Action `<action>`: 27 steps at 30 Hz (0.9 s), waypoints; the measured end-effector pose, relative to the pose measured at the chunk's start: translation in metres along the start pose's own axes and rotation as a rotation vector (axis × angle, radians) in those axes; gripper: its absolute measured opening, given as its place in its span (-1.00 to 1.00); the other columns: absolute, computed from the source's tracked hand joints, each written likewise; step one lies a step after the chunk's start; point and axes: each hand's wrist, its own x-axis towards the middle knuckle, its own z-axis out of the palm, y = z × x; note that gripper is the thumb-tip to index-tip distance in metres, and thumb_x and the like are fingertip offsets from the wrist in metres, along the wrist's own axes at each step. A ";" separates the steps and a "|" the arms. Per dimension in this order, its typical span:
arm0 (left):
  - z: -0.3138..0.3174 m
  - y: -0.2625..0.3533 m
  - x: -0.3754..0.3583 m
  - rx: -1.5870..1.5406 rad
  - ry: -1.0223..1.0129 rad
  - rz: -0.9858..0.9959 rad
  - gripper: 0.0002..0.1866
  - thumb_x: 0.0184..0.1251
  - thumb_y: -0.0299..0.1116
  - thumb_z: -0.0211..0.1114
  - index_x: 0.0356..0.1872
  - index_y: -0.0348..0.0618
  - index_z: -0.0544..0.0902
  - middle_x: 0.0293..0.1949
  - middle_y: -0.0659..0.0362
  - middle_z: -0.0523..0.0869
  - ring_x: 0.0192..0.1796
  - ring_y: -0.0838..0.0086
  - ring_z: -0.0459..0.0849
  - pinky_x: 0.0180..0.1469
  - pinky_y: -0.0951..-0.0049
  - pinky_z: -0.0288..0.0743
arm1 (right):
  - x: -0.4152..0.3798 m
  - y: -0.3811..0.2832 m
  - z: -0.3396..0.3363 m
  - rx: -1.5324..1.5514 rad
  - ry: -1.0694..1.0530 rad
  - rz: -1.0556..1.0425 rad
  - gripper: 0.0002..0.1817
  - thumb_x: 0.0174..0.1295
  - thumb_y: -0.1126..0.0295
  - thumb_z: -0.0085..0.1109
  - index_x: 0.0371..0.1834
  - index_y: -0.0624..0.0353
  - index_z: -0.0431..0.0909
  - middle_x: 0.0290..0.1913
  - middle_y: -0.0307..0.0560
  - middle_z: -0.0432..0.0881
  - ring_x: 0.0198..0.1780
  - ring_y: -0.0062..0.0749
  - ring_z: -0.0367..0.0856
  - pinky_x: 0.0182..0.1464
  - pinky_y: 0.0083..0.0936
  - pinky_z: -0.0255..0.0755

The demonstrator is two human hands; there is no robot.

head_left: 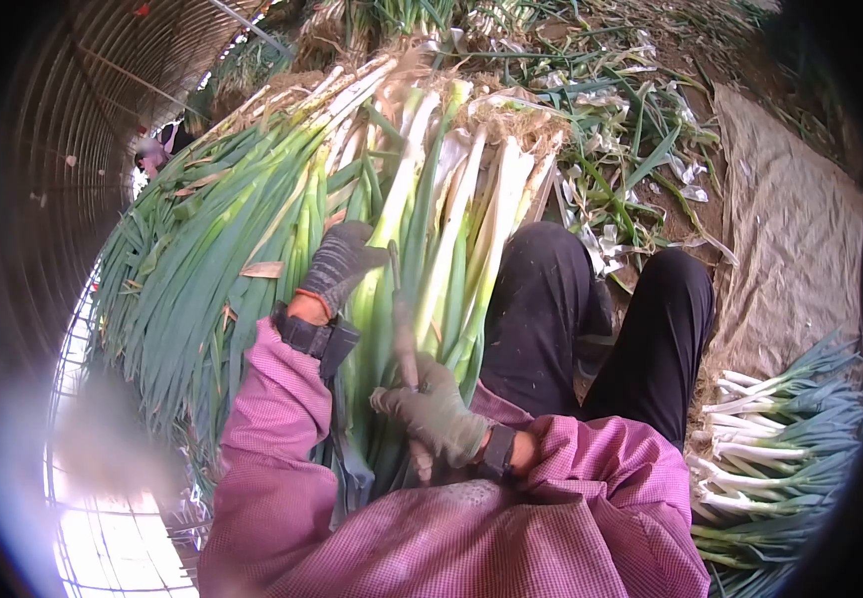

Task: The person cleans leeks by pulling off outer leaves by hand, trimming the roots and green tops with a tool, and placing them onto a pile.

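A thick layer of long green onions (222, 239) lies before me, roots at the far end and leaves toward me. My left hand (340, 261), in a dark grey glove, is closed around a green onion stalk (384, 224) among the others. Nearer my body, my right hand (436, 411), in a paler dirty glove, grips a knife (405, 344) with a brown handle. Its thin dark end points away from me, beside the stalk; motion blurs it. Whitish stems (461, 189) with tangled roots stand out just beyond my hands.
Trimmed green onions (760, 448) lie in bunches at the right. Above them a beige cloth (780, 229) covers the ground. Loose leaves and peelings (641, 149) litter the soil beyond my knees (541, 289). A ribbed curved cover (63, 130) rises at the left.
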 end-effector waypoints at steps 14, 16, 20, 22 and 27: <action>-0.025 0.024 -0.116 -0.328 -0.053 -0.163 -0.50 0.13 -0.30 0.45 0.04 -0.42 0.57 -0.11 -0.02 0.70 -0.04 0.24 0.65 0.03 0.30 0.52 | 0.040 -0.013 -0.028 -0.039 0.191 -0.310 -0.60 0.10 0.40 0.37 -0.07 0.29 0.41 -0.34 -0.09 0.49 -0.31 -0.37 0.54 -0.28 -0.37 0.47; 0.003 -0.003 -0.138 -0.275 0.079 -0.106 -0.49 0.12 -0.27 0.45 0.04 -0.39 0.58 -0.04 -0.18 0.69 0.04 0.00 0.65 0.07 0.20 0.51 | 0.041 0.011 -0.016 -0.076 0.149 -0.346 -0.61 0.12 0.39 0.37 -0.07 0.29 0.42 -0.31 -0.08 0.52 -0.32 -0.40 0.55 -0.29 -0.40 0.47; 0.008 0.033 -0.158 0.153 0.076 0.025 -0.50 0.19 -0.26 0.35 0.07 -0.37 0.49 -0.24 -0.25 0.67 -0.16 -0.21 0.64 -0.04 0.04 0.51 | 0.032 0.013 -0.005 -0.165 0.104 -0.162 -0.62 0.13 0.41 0.38 -0.06 0.31 0.45 -0.27 -0.08 0.58 -0.35 -0.44 0.56 -0.34 -0.47 0.48; 0.013 0.044 -0.167 0.227 0.046 -0.029 -0.51 0.18 -0.23 0.31 0.05 -0.32 0.47 -0.43 -0.19 0.65 -0.32 -0.18 0.63 -0.17 -0.02 0.49 | 0.033 0.010 -0.007 -0.040 0.119 -0.181 -0.58 0.12 0.41 0.41 -0.02 0.30 0.44 -0.30 -0.10 0.58 -0.37 -0.45 0.56 -0.36 -0.47 0.47; 0.043 0.036 -0.196 0.388 -0.082 -0.015 -0.49 0.12 -0.21 0.29 0.03 -0.34 0.50 -0.48 -0.12 0.63 -0.39 0.00 0.65 -0.22 -0.01 0.48 | 0.037 0.021 -0.006 0.028 0.135 -0.310 -0.58 0.13 0.44 0.38 0.00 0.32 0.44 -0.29 -0.07 0.60 -0.36 -0.41 0.57 -0.31 -0.46 0.51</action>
